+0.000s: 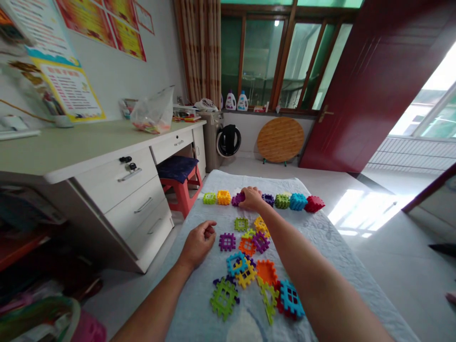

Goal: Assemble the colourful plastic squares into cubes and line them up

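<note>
My right hand point(251, 197) reaches to the far row of plastic block stacks, its fingers closed around the purple block stack point(238, 199). The hand hides part of the row beside it. A yellow-orange stack point(223, 197) and a light green one point(209, 198) stand to its left. Right of it are a dark blue stack point(268, 199), a green one point(282, 201), a blue one point(298, 202) and a red one point(315, 204). My left hand point(199, 242) hovers or rests over the cloth with curled fingers and nothing visible in them, left of a flat purple piece point(227, 242).
Loose interlocking pieces lie nearer, among them a green square point(224, 298), an orange one point(266, 272) and a blue one point(291, 298). A pale blue cloth point(192, 289) covers the surface. At left stand a desk point(124, 178) and a red stool point(183, 190).
</note>
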Available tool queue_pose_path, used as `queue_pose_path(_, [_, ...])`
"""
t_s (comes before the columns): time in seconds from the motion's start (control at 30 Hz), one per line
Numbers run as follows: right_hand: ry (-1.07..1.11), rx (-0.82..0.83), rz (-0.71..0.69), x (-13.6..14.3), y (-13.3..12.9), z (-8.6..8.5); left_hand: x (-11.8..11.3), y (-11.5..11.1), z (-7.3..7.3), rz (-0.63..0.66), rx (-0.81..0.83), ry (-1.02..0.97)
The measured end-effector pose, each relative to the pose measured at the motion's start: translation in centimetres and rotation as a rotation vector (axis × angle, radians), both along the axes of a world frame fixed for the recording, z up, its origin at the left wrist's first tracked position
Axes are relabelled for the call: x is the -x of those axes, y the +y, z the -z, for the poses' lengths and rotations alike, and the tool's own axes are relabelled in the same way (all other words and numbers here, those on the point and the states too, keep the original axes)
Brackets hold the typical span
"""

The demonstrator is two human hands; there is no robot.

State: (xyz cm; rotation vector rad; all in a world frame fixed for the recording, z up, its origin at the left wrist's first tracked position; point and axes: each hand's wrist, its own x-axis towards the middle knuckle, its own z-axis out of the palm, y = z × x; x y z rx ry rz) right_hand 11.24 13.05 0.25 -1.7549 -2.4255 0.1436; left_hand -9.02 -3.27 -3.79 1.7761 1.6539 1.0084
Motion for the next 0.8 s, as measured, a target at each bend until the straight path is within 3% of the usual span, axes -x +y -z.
queue_pose_path(0.2, [-0.036,0.005,-0.057,1.4,1.2,0.8,0.0,0.1,-0.1,0.018,0.025,0.002])
queue_pose_path(0.5, [-0.032,0.025,-0.073,1.2,1.3,1.1,0.1,0.2,-0.1,0.039,0.022,0.02])
queue_pose_path(0.63, [0.072,-0.03,-0.035,-0.5,0.5,-0.3,0.2,0.2,0.3,0.052,0.023,0.026])
queue_pose_path(0.8, [0.193,-0.117,-0.038,-5.9,-2.6,-2.4,0.3,0.0,0.2,0.108,-0.037,0.082])
